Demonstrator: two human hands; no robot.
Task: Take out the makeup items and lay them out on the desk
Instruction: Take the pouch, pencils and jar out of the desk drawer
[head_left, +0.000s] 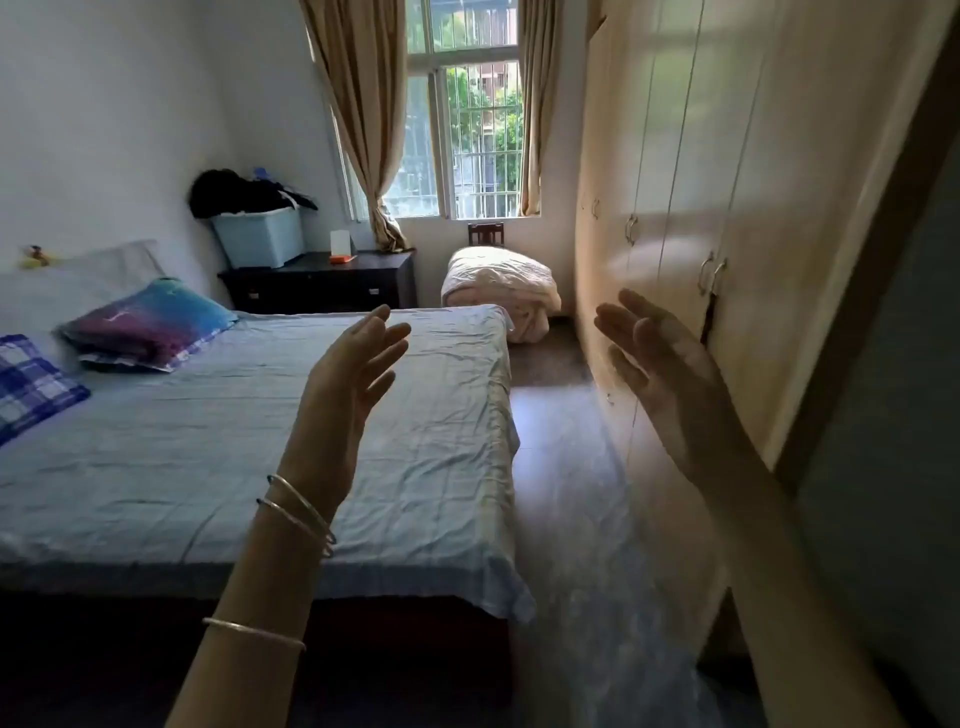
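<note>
Two hands are raised in front of the person, both empty, with fingers spread and relaxed. The left hand (348, 374) hangs above the foot end of the bed (322, 415), palm turned to the right; its forearm carries three thin bracelets (301, 512). The right hand (660, 374) is held up just beside the wardrobe (727, 182), palm turned to the left, and it is slightly blurred. The two palms face each other, well apart.

No makeup items can be made out anywhere in view, so their place cannot be told.

The bed wears a pale blue sheet. Near its head end lie a blue and purple pillow (150, 322) and a blue checked pillow (31, 384). Past the head end, against the far wall, stands a dark worktop (322, 280). On its left part sits a light blue box (260, 236) heaped with dark clothes (244, 192); toward its right part there is a small white card (340, 241) behind a small orange thing (343, 257). Beyond the far corner of the bed a rolled quilt (498, 286) rests below the window (467, 114), with a dark chair (485, 234) behind it. Beige curtains (363, 104) hang at both sides of the window. The wardrobe's cream doors run along the right side of the room.
</note>
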